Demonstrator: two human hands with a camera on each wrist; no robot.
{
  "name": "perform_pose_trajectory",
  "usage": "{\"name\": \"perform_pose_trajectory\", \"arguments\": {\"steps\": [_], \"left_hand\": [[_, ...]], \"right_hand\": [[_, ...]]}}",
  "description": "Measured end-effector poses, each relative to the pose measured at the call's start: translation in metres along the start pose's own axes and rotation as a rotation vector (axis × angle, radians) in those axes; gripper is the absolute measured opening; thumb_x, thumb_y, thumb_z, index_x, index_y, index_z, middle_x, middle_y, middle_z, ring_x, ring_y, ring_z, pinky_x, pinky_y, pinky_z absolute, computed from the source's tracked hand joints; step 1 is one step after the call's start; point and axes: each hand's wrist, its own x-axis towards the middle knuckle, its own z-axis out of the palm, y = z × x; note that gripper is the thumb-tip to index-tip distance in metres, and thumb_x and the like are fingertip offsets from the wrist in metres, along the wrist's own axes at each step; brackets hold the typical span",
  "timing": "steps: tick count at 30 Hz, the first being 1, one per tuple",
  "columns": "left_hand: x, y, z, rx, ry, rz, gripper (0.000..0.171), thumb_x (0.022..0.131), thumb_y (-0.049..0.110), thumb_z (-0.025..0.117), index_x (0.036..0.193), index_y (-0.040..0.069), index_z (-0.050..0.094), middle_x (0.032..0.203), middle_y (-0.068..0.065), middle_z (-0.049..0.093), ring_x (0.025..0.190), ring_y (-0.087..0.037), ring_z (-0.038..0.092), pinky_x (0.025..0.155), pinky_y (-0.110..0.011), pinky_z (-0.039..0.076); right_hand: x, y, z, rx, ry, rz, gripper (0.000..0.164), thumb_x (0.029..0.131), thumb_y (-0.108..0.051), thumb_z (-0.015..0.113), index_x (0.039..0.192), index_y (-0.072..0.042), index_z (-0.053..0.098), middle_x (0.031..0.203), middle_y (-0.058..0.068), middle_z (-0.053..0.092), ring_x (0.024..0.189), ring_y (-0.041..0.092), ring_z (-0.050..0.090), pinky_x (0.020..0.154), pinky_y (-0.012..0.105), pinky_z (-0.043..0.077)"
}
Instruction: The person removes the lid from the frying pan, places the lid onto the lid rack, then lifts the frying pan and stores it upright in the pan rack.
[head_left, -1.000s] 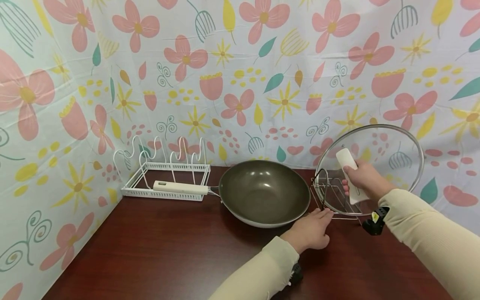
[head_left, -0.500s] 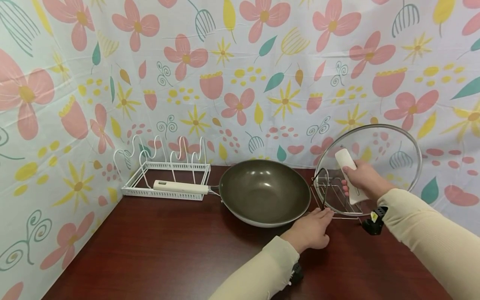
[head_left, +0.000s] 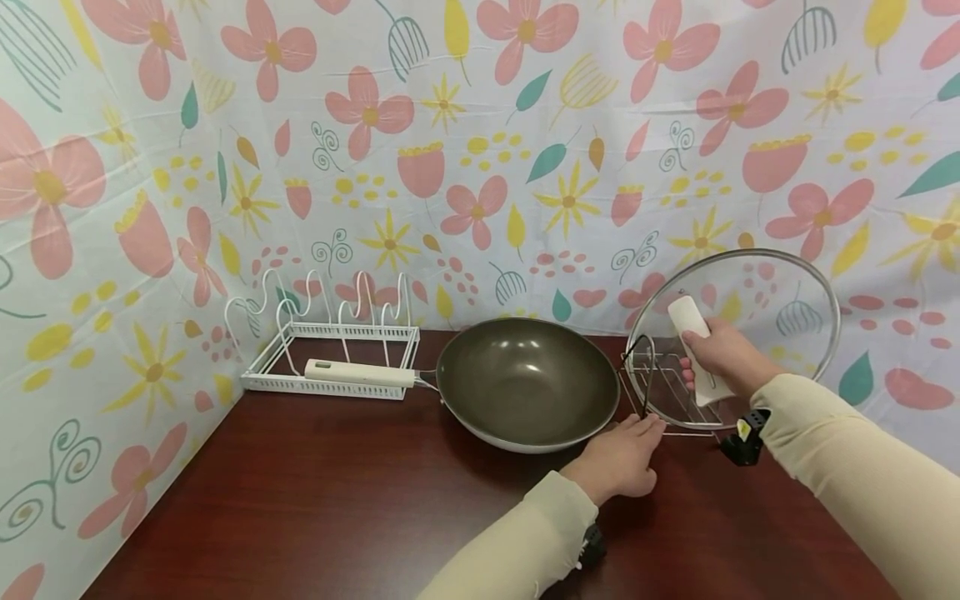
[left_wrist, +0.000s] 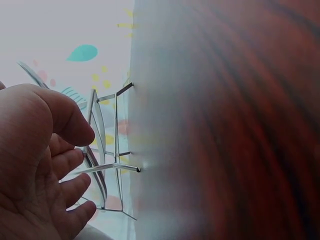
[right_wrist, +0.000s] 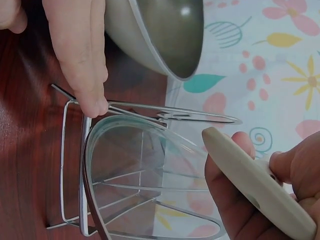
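Observation:
My right hand (head_left: 726,357) grips the cream handle (head_left: 699,350) of a large glass pan lid (head_left: 798,292). The lid stands on edge, tilted, with its lower rim in a wire lid rack (head_left: 686,432). At the rack's near left corner, my left hand (head_left: 618,458) touches the wire with straight fingertips. The right wrist view shows those fingers (right_wrist: 82,75) against the rack wire, beside the lid's rim. Part of the rack is seen through the glass. Just left of the rack is a dark-lined wok (head_left: 525,387), its cream handle (head_left: 360,373) pointing left.
At the back left stands a white rack (head_left: 258,383) with several wavy upright loops; the wok's handle reaches over its front. The dark red wooden table (head_left: 315,500) extends in front. A flowered cloth (head_left: 480,108) hangs behind and to the left.
The lid and its handle have shifted very slightly left with my right hand. My left hand stays at the rack corner.

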Motion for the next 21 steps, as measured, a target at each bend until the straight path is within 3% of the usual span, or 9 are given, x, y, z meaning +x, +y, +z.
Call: {"name": "perform_pose_trajectory", "arguments": {"steps": [13, 21], "left_hand": [[0.0005, 0.0012, -0.0001, -0.007, -0.004, -0.01, 0.074, 0.094, 0.039, 0.062, 0.16, 0.029, 0.029, 0.163, 0.016, 0.025, 0.149, -0.008, 0.028, 0.115, -0.018, 0.025], [-0.0003, 0.0015, -0.0003, -0.008, -0.004, -0.01, 0.074, 0.095, 0.039, 0.062, 0.16, 0.029, 0.029, 0.164, 0.016, 0.025, 0.149, -0.007, 0.028, 0.115, -0.018, 0.026]], "right_hand": [[0.0004, -0.0013, -0.0008, -0.001, -0.034, 0.009, 0.059, 0.11, -0.024, 0.023, 0.15, 0.011, -0.003, 0.077, 0.008, 0.057, 0.065, 0.018, 0.064, 0.065, 0.042, 0.06], [0.0008, 0.0004, -0.0024, 0.068, -0.077, -0.002, 0.056, 0.11, -0.023, 0.021, 0.149, 0.008, -0.006, 0.079, 0.012, 0.062, 0.064, 0.015, 0.065, 0.065, 0.04, 0.06]]}}
